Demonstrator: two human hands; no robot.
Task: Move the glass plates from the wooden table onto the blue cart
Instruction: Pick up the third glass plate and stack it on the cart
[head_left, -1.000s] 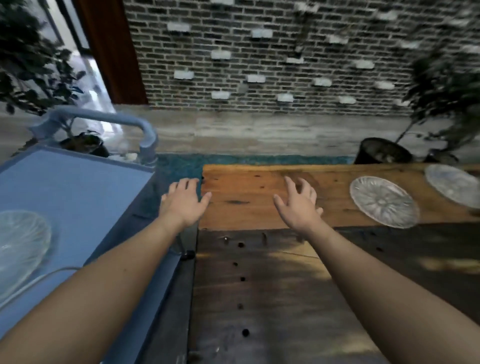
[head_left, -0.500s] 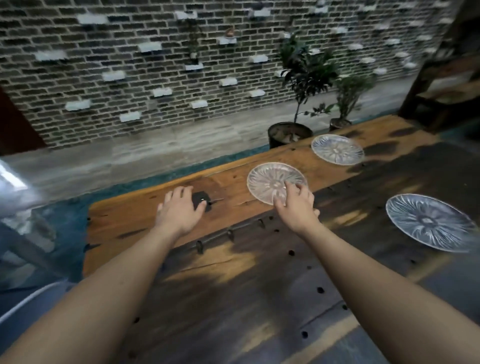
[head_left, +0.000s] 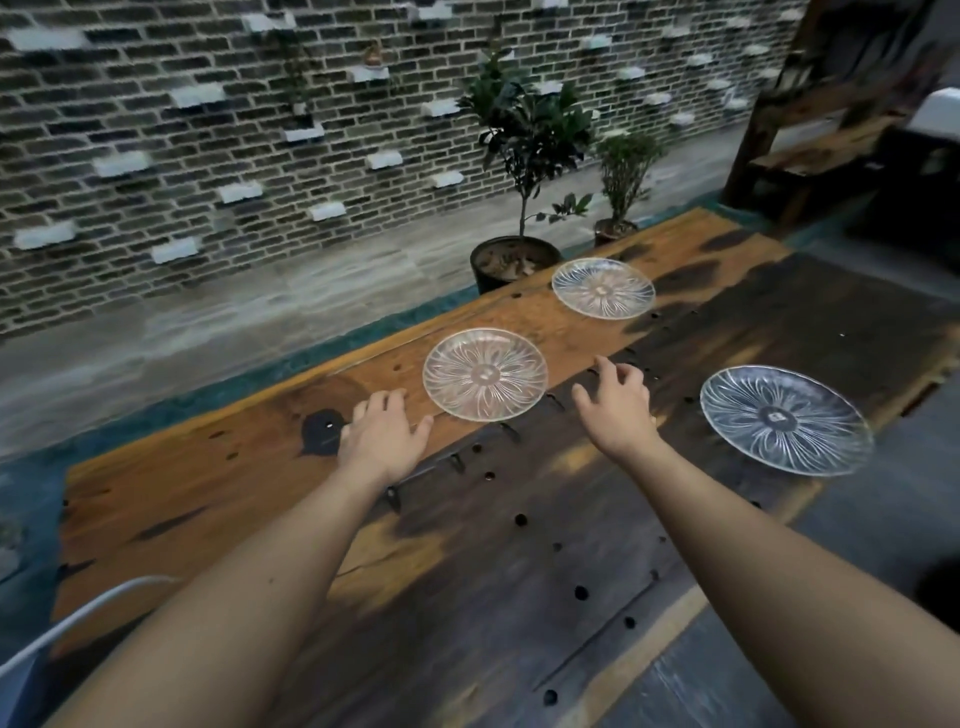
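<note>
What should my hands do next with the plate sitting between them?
Probably close both hands in on the nearest glass plate and lift it by its rim. The left hand and right hand are open and empty on either side of it, not yet touching it, and it lies flat on the wooden table.
</note>
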